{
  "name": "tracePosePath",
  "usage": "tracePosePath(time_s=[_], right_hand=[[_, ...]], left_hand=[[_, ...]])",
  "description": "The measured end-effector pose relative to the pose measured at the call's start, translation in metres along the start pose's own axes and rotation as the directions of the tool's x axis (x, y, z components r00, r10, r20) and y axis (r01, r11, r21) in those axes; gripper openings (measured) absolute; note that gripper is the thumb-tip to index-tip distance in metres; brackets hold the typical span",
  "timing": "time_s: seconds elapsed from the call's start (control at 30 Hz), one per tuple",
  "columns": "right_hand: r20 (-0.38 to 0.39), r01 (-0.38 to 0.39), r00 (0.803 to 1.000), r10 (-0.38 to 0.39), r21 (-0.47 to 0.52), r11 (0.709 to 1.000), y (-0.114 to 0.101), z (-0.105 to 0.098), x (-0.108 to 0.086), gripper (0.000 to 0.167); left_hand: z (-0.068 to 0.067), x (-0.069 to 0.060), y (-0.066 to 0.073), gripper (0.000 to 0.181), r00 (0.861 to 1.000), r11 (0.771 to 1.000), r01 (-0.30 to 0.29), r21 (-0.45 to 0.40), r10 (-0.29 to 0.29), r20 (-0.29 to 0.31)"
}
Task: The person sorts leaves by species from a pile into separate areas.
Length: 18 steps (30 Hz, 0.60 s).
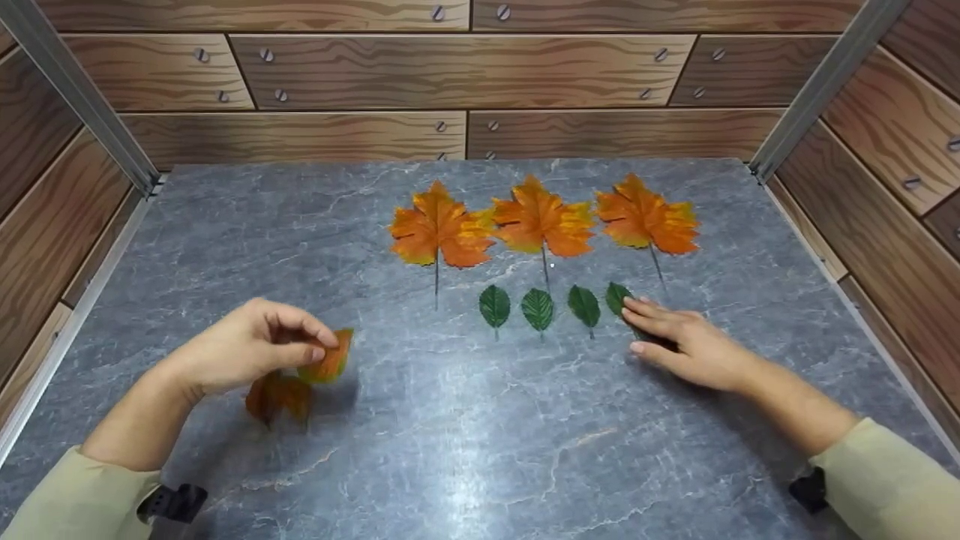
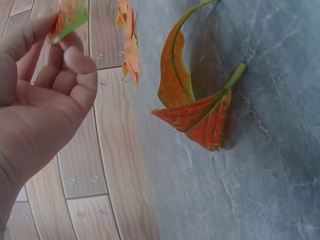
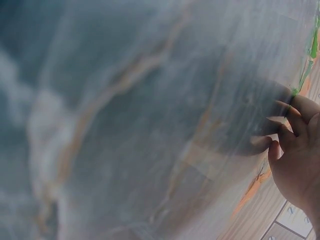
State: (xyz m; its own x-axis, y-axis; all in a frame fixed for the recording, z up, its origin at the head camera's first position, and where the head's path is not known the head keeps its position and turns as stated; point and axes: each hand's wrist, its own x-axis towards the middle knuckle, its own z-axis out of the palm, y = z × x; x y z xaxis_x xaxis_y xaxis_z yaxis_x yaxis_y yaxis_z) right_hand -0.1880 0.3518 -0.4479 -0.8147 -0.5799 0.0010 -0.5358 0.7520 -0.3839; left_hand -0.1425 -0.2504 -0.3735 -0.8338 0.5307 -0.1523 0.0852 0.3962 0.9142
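Observation:
My left hand [image 1: 251, 349] pinches an orange leaf with a green edge [image 1: 330, 361] between thumb and fingers, raised above the table. Below that hand, curled orange-red leaves [image 2: 192, 117] lie on the tabletop. With its fingers extended, my right hand [image 1: 690, 341] rests on the table and its fingertips touch the rightmost green leaf [image 1: 617, 295], partly covering it. Three more green leaves, one at the left end [image 1: 494, 306], one in the middle [image 1: 537, 309] and one nearer the hand [image 1: 583, 305], continue that row leftward.
Behind the green row, three orange maple leaves stand side by side: left [image 1: 450, 232], centre [image 1: 542, 221] and right [image 1: 646, 217], stems toward me. The grey marbled tabletop [image 1: 420, 450] is bounded by wood-patterned panels [image 1: 457, 71] and metal posts at the back corners.

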Motion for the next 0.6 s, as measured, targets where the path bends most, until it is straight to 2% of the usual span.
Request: tracePosePath(time_s=[0.13, 0.23, 0.4, 0.6], right_hand=[[-0.001, -0.002, 1.0, 0.002, 0.005, 1.0, 0.0, 0.0, -0.001, 0.061], [-0.002, -0.004, 1.0, 0.004, 0.015, 1.0, 0.0, 0.0, -0.001, 0.061], [0.002, -0.006, 1.0, 0.006, 0.022, 1.0, -0.001, 0.0, -0.001, 0.061], [0.015, -0.016, 1.0, 0.016, 0.017, 1.0, -0.001, -0.001, 0.0, 0.062]], left_hand=[[-0.003, 0.004, -0.002, 0.02, 0.995, 1.0, 0.007, 0.002, -0.006, -0.103], [-0.007, 0.007, -0.003, 0.024, 0.986, 0.999, 0.043, -0.01, -0.044, -0.162], [-0.015, 0.01, -0.01, 0.031, 0.965, 0.994, 0.111, -0.019, -0.113, -0.235], [-0.025, 0.017, -0.022, 0.04, 0.941, 0.988, 0.157, -0.01, -0.152, -0.302]])
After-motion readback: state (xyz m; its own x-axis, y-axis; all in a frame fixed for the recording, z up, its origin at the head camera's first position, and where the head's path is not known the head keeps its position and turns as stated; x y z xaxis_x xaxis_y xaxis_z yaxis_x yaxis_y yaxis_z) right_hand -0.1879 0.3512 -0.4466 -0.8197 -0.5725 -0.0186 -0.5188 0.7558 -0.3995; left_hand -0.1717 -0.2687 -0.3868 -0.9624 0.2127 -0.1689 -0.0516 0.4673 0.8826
